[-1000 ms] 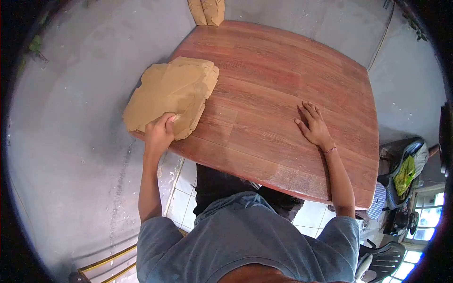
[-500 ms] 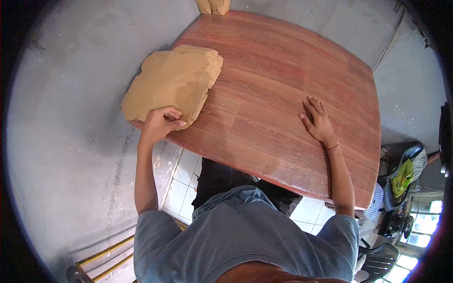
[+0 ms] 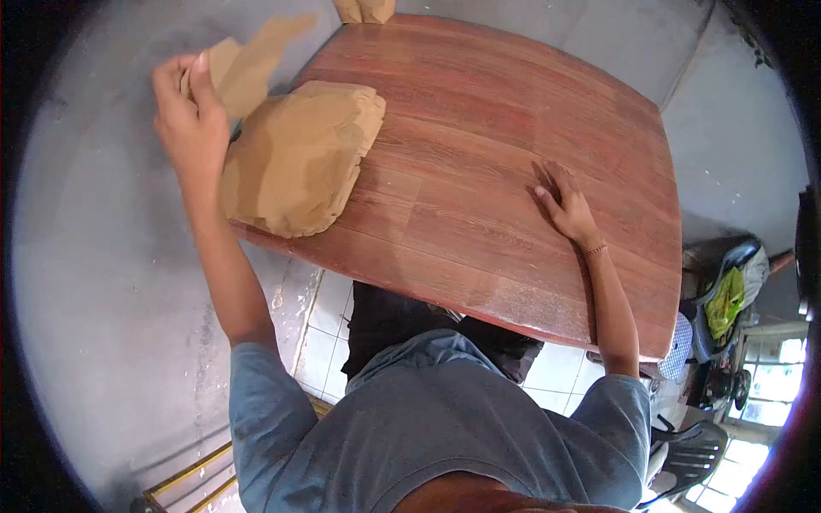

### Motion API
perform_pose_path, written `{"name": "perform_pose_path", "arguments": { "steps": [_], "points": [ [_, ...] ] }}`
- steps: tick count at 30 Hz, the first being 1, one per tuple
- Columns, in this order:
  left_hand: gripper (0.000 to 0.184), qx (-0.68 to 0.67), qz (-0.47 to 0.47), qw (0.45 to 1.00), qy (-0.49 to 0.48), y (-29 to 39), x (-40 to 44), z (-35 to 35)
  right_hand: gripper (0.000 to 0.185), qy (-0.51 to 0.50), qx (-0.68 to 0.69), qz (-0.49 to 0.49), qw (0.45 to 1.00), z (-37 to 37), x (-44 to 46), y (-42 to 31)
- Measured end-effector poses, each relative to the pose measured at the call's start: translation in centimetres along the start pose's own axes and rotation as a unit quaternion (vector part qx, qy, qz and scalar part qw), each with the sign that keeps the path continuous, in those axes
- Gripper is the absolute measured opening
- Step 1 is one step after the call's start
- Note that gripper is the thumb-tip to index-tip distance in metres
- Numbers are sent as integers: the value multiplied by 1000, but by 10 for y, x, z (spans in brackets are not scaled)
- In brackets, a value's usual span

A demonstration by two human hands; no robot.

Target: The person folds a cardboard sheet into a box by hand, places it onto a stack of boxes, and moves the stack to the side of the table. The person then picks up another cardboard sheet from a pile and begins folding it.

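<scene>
My left hand [image 3: 190, 115] is raised at the upper left, thumb and fingers pinching a brown paper piece [image 3: 248, 73] that tilts up and to the right. Below and right of it, a stack of brown paper [image 3: 295, 162] with uneven edges lies on the left end of the wooden table [image 3: 487, 171]. My right hand [image 3: 566, 205] rests on the right part of the tabletop, fingers stretched out, holding nothing.
More brown paper [image 3: 366, 10] stands at the table's far left corner. Grey walls border the table. At the right are a chair with a yellow-green item [image 3: 725, 303] and a dark chair [image 3: 688, 462]. A yellow-edged frame [image 3: 192, 470] is at the lower left.
My left hand has moved up and left from the stack's near edge, lifting a brown paper piece off it. My right hand has stayed on the table.
</scene>
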State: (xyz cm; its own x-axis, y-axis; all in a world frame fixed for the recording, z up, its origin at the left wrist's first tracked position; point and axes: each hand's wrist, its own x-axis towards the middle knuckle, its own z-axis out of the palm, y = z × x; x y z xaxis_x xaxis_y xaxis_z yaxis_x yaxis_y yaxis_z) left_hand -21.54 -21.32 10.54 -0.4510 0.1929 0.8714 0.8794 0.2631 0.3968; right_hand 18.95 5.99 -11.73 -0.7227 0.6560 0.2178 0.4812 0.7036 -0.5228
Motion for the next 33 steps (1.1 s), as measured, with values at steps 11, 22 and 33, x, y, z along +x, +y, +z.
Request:
{"name": "perform_pose_path", "arguments": {
  "steps": [11, 22, 33],
  "points": [
    [14, -274, 316, 802, -427, 141, -292, 95, 77, 113, 555, 173, 806, -46, -12, 26],
    [16, -356, 139, 802, -458, 139, -305, 68, 80, -31, 290, 203, 935, -43, -9, 17],
    [19, -390, 158, 761, -493, 136, -306, 61, 73, -88, 311, 197, 926, -58, -16, 25]
  ]
}}
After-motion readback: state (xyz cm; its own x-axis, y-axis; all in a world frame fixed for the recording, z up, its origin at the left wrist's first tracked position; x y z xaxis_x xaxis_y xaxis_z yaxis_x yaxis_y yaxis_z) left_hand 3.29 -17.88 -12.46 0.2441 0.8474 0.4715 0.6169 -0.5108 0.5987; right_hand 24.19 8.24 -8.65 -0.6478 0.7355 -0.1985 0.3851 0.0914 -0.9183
